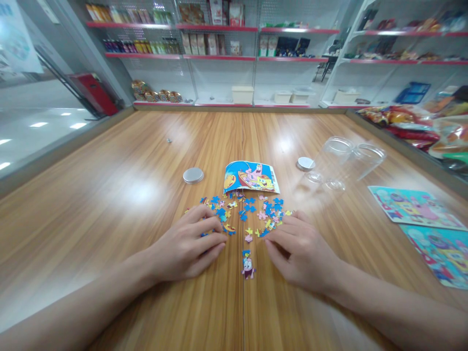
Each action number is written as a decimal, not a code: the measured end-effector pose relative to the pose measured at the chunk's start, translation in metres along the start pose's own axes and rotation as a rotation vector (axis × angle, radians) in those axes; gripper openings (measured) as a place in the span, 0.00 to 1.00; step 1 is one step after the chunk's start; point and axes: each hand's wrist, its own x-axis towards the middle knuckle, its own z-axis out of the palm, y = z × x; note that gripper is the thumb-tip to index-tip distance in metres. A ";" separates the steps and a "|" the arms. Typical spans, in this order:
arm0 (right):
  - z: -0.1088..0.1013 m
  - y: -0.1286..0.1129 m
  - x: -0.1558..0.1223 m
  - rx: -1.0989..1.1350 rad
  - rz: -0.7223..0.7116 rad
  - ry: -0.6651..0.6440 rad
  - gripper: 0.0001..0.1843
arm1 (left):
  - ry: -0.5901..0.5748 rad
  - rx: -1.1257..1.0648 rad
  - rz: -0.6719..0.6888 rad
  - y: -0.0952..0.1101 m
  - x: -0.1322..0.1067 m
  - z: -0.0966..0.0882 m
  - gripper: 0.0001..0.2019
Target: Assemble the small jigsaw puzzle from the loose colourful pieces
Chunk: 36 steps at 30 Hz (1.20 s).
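Observation:
Fingers apart and curved, my left hand [190, 242] rests over the left side of a spread of small jigsaw pieces [250, 204]. At the right side of the pieces, my right hand [302, 249] has its fingertips down among them, the thumb close to the index finger. I see no piece held in either hand, though the fingers partly cover some. Between the hands lies a joined pair of pieces [247, 268] with a pink cartoon face. A pink-and-yellow piece [248, 236] is just beyond it. Behind the pieces stands a curved cartoon picture sheet [251, 176].
Two silvery round lids [193, 175] [305, 164] lie either side of the sheet. Clear plastic jars [334, 158] lie at the right, near two cartoon picture cards [420, 207] [444, 251]. A tiny metallic object [168, 140] sits far left. Stocked shelves [219, 57] line the back.

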 end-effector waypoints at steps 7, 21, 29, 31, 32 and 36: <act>0.000 -0.001 0.002 0.009 -0.005 0.032 0.15 | -0.002 0.000 0.011 -0.003 -0.002 0.001 0.10; 0.001 -0.001 0.003 -0.091 0.024 0.101 0.14 | 0.014 0.011 0.043 -0.003 -0.003 -0.002 0.14; 0.003 -0.003 0.004 -0.104 0.015 0.081 0.15 | -0.003 0.018 0.102 -0.001 -0.002 -0.004 0.18; 0.003 -0.003 0.005 -0.100 0.011 0.077 0.15 | -0.032 0.019 0.129 0.000 -0.001 -0.005 0.19; 0.003 -0.003 0.005 -0.097 0.008 0.080 0.14 | -0.048 0.020 0.143 0.000 -0.001 -0.006 0.19; 0.006 -0.004 0.008 -0.096 -0.015 0.116 0.13 | -0.108 0.033 0.201 0.000 -0.001 -0.010 0.22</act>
